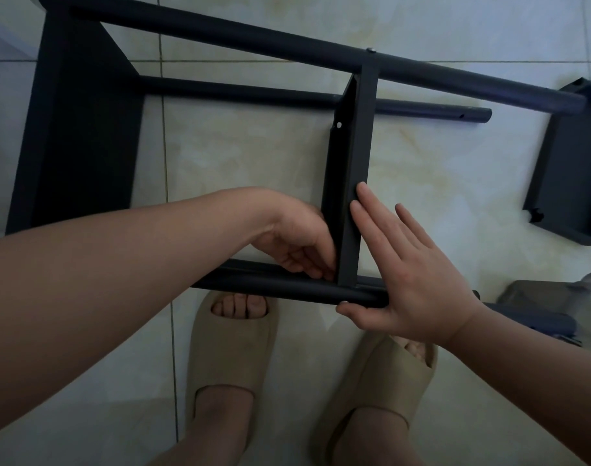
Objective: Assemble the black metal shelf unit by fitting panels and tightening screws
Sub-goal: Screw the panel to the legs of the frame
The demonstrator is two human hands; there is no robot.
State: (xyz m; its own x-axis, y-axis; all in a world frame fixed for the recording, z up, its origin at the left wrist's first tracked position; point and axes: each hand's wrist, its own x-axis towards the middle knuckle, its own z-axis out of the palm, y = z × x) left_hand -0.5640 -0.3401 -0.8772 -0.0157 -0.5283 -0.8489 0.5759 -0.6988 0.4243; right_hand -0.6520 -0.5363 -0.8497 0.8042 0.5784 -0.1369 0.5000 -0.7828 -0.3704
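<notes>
Right hand [418, 280] lies flat, outstretched against the panel [353, 169]; left hand [299, 243] curls into its left corner, grip hidden. Loose shelf [570, 163] right of it, 2 slippers [232, 344] below.

The shelf frame [287, 45] you worked on was black throughout: its tubes, the wide left panel [82, 146], the middle panel [354, 163] and the loose panel [570, 169] on the right all shared the same plain dark finish. Only a small silver screw head [371, 50] on the far tube broke it. Under it you had cream floor tiles [247, 156] with faint beige marbling and thin pale grout lines [168, 146], and you wore plain beige slippers [230, 348].
</notes>
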